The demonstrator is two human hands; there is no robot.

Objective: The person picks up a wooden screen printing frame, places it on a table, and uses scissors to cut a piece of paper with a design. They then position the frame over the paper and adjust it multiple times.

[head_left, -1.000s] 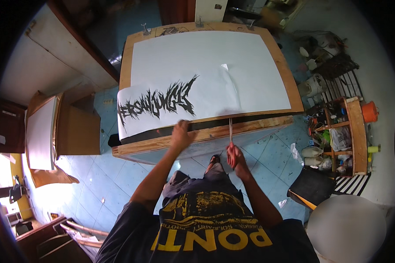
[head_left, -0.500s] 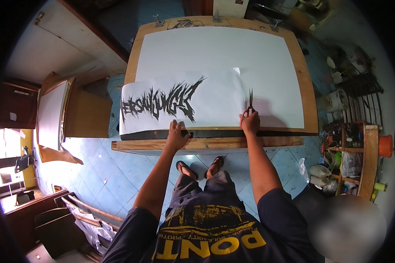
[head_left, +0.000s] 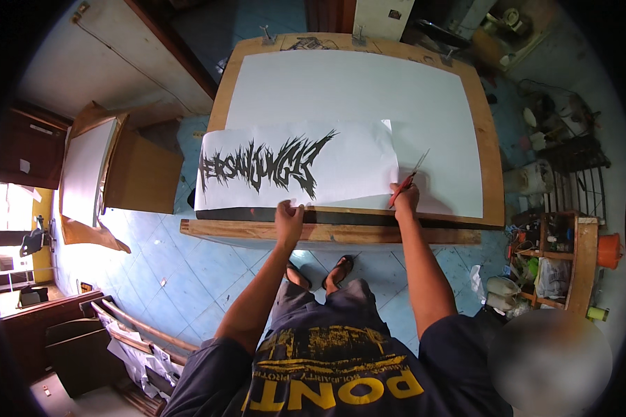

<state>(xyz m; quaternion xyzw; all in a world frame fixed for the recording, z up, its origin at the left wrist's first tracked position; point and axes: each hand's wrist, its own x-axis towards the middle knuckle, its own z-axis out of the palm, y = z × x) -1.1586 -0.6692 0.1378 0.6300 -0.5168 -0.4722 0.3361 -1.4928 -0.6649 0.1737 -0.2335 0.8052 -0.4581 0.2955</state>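
Since the red scissors (head_left: pixel 404 186) have tipped to the right, they point away from the printed paper (head_left: pixel 358 167) on the white sheet (head_left: pixel 424 94). The fingers of the right hand (head_left: pixel 407 201) are wrapped around them; I can't tell if the left hand (head_left: pixel 289 222), at the paper's near edge, is pinching it.

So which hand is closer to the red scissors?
Right. The right hand holds the red scissors; the left hand is to their left, at the near edge of the lettered sheet.

I see a bright opening (head_left: pixel 10 212) far left of the grip, blue floor tiles (head_left: pixel 209 278) below it, and wooden shelves (head_left: pixel 581 267) standing off to its right.
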